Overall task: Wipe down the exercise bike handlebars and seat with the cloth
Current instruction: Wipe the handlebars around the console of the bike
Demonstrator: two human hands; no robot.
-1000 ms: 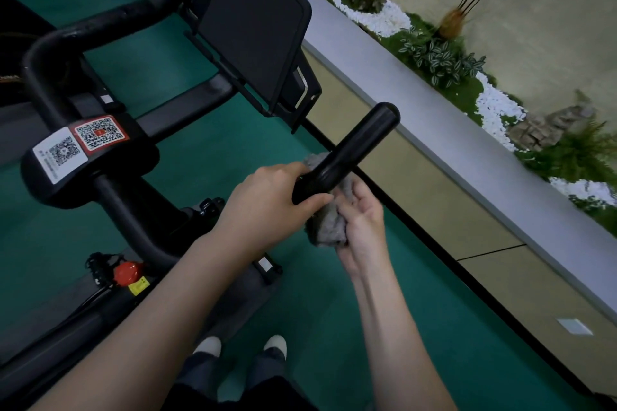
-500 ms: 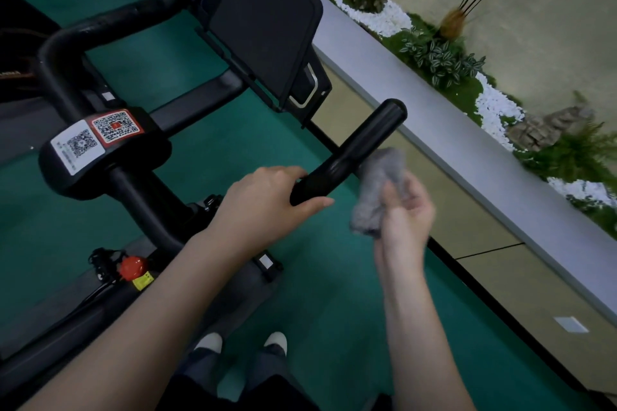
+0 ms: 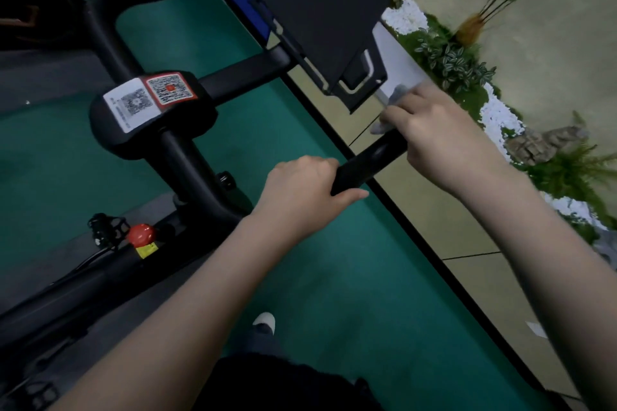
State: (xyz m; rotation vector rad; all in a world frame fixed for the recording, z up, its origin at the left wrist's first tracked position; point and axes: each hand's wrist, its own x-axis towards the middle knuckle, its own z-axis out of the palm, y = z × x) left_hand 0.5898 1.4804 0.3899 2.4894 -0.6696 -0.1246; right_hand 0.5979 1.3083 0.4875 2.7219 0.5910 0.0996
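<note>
My left hand grips the near part of the bike's black right handlebar. Over the bar's far end lies my right hand, its fingers curled round the grey cloth, which wraps the tip. Only small bits of cloth show beyond the fingers. The other handlebar curves away at the upper left. The seat is out of view.
A black screen on its bracket stands just beyond the cloth. The bike's stem block carries QR stickers; a red knob sits lower on the frame. A grey ledge and planter run along the right. Green floor lies below.
My right hand has carried the cloth from under the bar, out to the right, then up onto the bar's far end. My view has shifted and tilted. The left hand keeps its grip.
</note>
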